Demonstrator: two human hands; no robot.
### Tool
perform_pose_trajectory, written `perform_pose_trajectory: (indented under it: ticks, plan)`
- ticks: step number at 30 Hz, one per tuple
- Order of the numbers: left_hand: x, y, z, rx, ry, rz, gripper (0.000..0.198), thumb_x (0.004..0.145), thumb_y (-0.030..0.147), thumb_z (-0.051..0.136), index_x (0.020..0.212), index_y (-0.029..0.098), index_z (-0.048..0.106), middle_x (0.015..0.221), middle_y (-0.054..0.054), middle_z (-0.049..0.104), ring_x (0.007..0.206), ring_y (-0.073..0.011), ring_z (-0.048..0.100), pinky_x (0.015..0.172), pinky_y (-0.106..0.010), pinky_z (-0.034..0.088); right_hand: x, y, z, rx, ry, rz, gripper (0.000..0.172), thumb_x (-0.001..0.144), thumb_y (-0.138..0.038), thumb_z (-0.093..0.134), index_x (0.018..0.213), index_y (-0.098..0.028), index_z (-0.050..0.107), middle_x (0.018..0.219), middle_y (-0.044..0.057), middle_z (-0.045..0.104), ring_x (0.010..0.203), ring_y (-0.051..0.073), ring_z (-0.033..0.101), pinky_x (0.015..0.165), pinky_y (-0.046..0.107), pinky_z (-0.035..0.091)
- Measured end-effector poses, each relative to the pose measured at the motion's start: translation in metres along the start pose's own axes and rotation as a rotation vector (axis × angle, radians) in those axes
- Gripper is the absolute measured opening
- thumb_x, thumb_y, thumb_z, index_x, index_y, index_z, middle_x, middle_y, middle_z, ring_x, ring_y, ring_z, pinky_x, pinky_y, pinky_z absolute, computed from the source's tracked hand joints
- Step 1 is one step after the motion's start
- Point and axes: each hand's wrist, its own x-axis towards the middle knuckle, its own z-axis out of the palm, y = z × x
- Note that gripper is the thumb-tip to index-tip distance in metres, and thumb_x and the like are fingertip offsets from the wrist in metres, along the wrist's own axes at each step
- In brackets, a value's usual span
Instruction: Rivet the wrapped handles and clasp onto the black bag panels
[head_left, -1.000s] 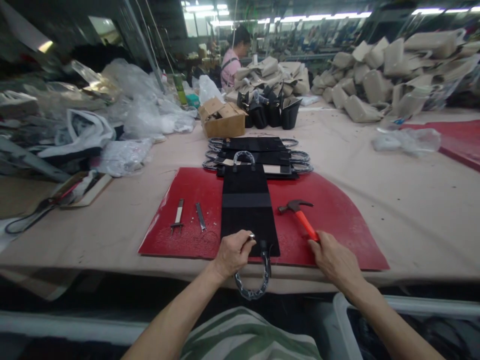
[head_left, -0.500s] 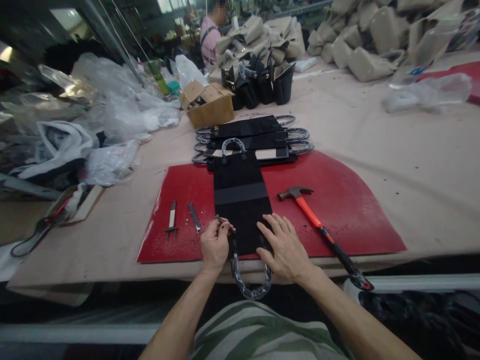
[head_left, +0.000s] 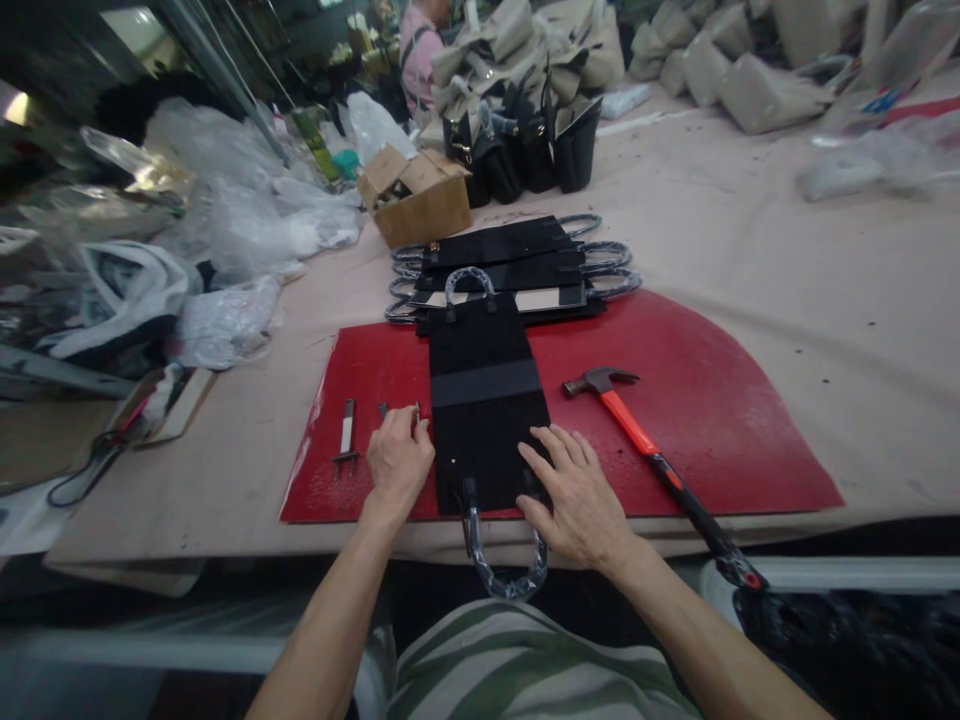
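A long black bag panel (head_left: 487, 435) lies flat across the red board (head_left: 675, 400), with a plastic-wrapped handle (head_left: 510, 580) looping over the near edge and another wrapped handle (head_left: 470, 280) at its far end. On the panel's right near edge my right hand (head_left: 574, 490) rests with fingers spread. My left hand (head_left: 401, 455) is left of the panel, low over the board, its fingers curled around a thin metal piece that mostly hides behind them. A small metal strip tool (head_left: 383, 409) peeks out beyond those fingers. Further left lies a pronged metal tool (head_left: 346, 440).
A claw hammer (head_left: 626, 415) with an orange and black grip lies on the right, its end past the table edge. Behind are stacked black panels (head_left: 495, 250), a cardboard box (head_left: 424, 205), black bags (head_left: 525, 160), beige bags (head_left: 772, 95) and clear plastic wrapping (head_left: 247, 215). A person (head_left: 420, 60) stands beyond.
My left hand has left the panel's near-left corner and moved left, over the small strip tool. A tiny light spot now shows on the panel. My right hand stays on the panel.
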Motion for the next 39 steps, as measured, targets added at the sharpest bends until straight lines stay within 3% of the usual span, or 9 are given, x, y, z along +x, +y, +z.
perform_pose_trajectory:
  ticks: [7,12,17,21,23,26,31,35,39]
  plan:
    - [-0.058,0.009,-0.005,-0.217,0.042,0.249,0.012,0.094,0.019,0.053,0.096,0.018,0.065,0.114,-0.008,0.067,0.112,-0.0263,0.06,0.101,-0.046,0.045,0.0,0.0,0.001,0.008,0.021,-0.011,0.06,0.083,-0.032,0.067,0.139,-0.013,0.055,0.151,0.017,0.039,0.141,0.037,0.029,0.118,0.058,0.023]
    - [-0.113,0.018,-0.008,-0.377,-0.043,0.314,0.022,0.098,0.016,0.047,0.117,0.018,0.059,0.134,-0.012,0.057,0.135,-0.0291,0.044,0.112,-0.055,0.039,0.0,0.001,0.001,0.02,0.038,-0.014,0.059,0.083,-0.032,0.066,0.138,-0.014,0.056,0.151,0.016,0.04,0.141,0.036,0.03,0.118,0.057,0.024]
    - [-0.128,0.021,-0.009,-0.436,-0.068,0.264,0.029,0.097,0.014,0.047,0.125,0.018,0.054,0.14,-0.014,0.052,0.14,-0.0298,0.04,0.112,-0.056,0.044,-0.013,-0.007,0.007,0.043,0.092,-0.008,0.052,0.086,-0.029,0.062,0.135,-0.012,0.056,0.148,0.017,0.043,0.14,0.037,0.032,0.115,0.06,0.03]
    - [-0.139,0.02,-0.013,-0.468,-0.043,0.266,0.026,0.095,0.014,0.048,0.119,0.018,0.058,0.136,-0.014,0.055,0.138,-0.0307,0.043,0.11,-0.057,0.046,-0.052,-0.028,0.019,0.166,0.23,0.031,0.047,0.093,-0.023,0.054,0.139,-0.015,0.049,0.145,0.017,0.046,0.14,0.036,0.034,0.112,0.059,0.037]
    - [-0.149,0.019,-0.016,-0.496,-0.023,0.248,0.025,0.096,0.015,0.048,0.117,0.019,0.06,0.133,-0.013,0.058,0.135,-0.0305,0.046,0.109,-0.057,0.047,-0.077,-0.04,0.025,0.295,0.324,0.127,0.046,0.095,-0.025,0.052,0.14,-0.019,0.046,0.146,0.016,0.045,0.138,0.034,0.038,0.111,0.059,0.039]
    - [-0.163,0.018,-0.02,-0.554,0.03,0.198,0.02,0.096,0.016,0.05,0.109,0.02,0.064,0.123,-0.011,0.063,0.127,-0.0289,0.054,0.106,-0.055,0.05,-0.108,-0.058,0.03,0.615,0.443,0.476,0.043,0.095,-0.035,0.056,0.134,-0.02,0.048,0.138,0.017,0.051,0.127,0.033,0.051,0.104,0.056,0.046]
    - [-0.178,0.019,-0.027,-0.676,0.063,0.065,0.018,0.097,0.023,0.051,0.101,0.022,0.068,0.103,-0.008,0.07,0.101,-0.023,0.067,0.09,-0.039,0.058,-0.115,-0.07,0.024,1.383,0.425,1.048,0.063,0.072,-0.049,0.082,0.117,-0.02,0.05,0.106,0.007,0.065,0.093,0.025,0.068,0.078,0.037,0.058]
    - [-0.177,0.017,-0.026,-0.745,-0.001,-0.116,0.025,0.096,0.037,0.052,0.093,0.022,0.071,0.09,-0.006,0.072,0.083,-0.0215,0.069,0.075,-0.032,0.06,-0.104,-0.064,0.019,1.586,0.233,1.131,0.059,0.064,-0.053,0.088,0.099,-0.017,0.056,0.07,-0.002,0.06,0.053,0.011,0.055,0.045,0.018,0.041]
    - [-0.157,0.015,-0.022,-0.916,-0.064,-0.428,0.036,0.089,0.053,0.058,0.097,0.019,0.069,0.088,-0.007,0.072,0.082,-0.023,0.07,0.071,-0.032,0.06,-0.119,-0.046,0.014,1.511,0.158,1.097,0.057,0.068,-0.064,0.081,0.075,-0.02,0.047,0.046,-0.009,0.035,0.038,0.005,0.028,0.038,0.016,0.02]
